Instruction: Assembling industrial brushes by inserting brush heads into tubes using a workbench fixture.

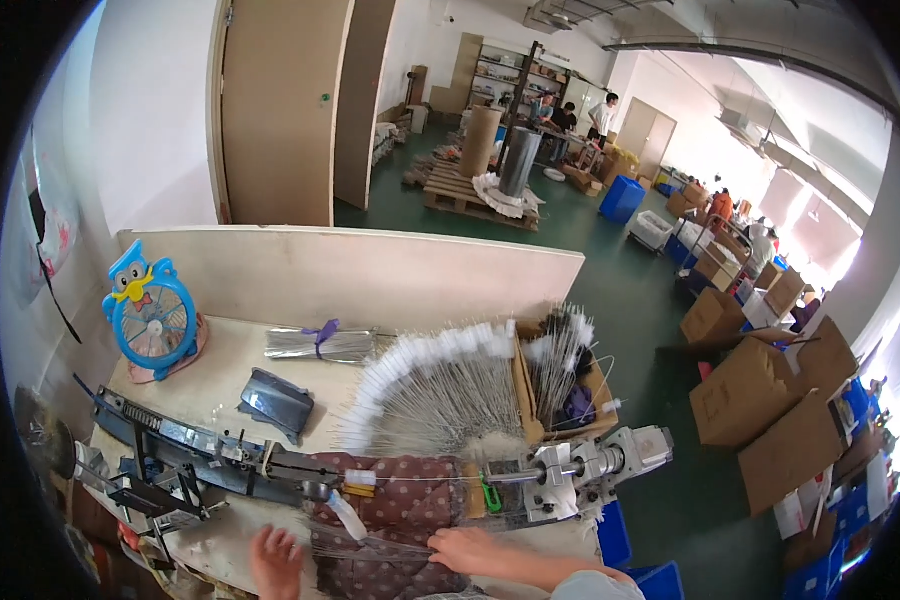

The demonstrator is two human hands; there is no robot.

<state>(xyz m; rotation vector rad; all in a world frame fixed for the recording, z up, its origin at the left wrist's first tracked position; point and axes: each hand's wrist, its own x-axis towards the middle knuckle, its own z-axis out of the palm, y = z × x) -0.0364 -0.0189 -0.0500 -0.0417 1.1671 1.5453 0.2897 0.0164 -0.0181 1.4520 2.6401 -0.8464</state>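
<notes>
Resting at the near edge of the workbench [220,345], thin wires [380,548] are pinched by the right hand [467,549]; the left hand [275,562] lies open beside them. Many white-tipped brushes [430,385] are already fanned out behind; a bound bundle [320,343] remains untouched.

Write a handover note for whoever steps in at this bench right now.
Left hand: flat on the dotted brown cloth pad, holding nothing.
Right hand: fingers on the loose thin metal wires lying across the pad; grip unclear.
One white-tipped wire lies along the grey metal machine.
Done: a fan of white-tipped wire brushes lies behind, more stand in the cardboard box.
Left: the loose wires under the hands.
</notes>
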